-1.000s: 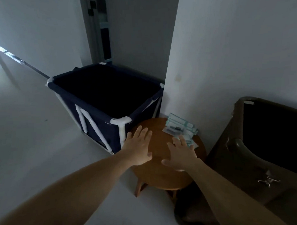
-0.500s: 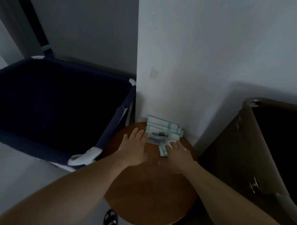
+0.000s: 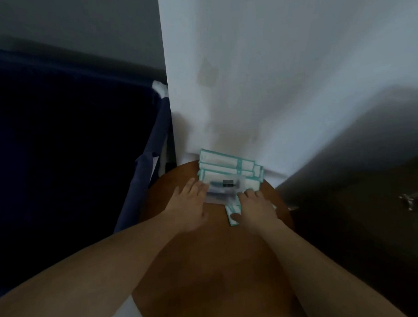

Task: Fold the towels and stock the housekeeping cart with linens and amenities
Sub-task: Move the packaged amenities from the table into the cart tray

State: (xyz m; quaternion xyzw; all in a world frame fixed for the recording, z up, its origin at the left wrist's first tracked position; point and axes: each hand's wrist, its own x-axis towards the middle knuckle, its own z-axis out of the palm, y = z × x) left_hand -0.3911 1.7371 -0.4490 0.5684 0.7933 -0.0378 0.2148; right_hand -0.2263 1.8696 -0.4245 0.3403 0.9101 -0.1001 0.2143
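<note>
A pile of white amenity packets with teal edges [image 3: 227, 163] lies at the far edge of a round wooden table [image 3: 215, 266], against the white wall. On top sits a clear packet with a dark item inside [image 3: 225, 187]. My left hand [image 3: 189, 207] lies flat with straight fingers touching the clear packet's left end. My right hand [image 3: 253, 209] rests on the pile's near right part, covering a teal-edged packet [image 3: 232, 216]; its fingers bend slightly over the packets.
A dark blue fabric cart [image 3: 71, 152] with a white frame corner stands at the left, touching the table. A dark brown cart [image 3: 373, 211] with a metal fitting [image 3: 413, 197] fills the right. The white wall [image 3: 271, 71] rises just behind the table.
My view has come closer and tilted down over the table. Both hands moved forward from the bare tabletop onto the packet pile.
</note>
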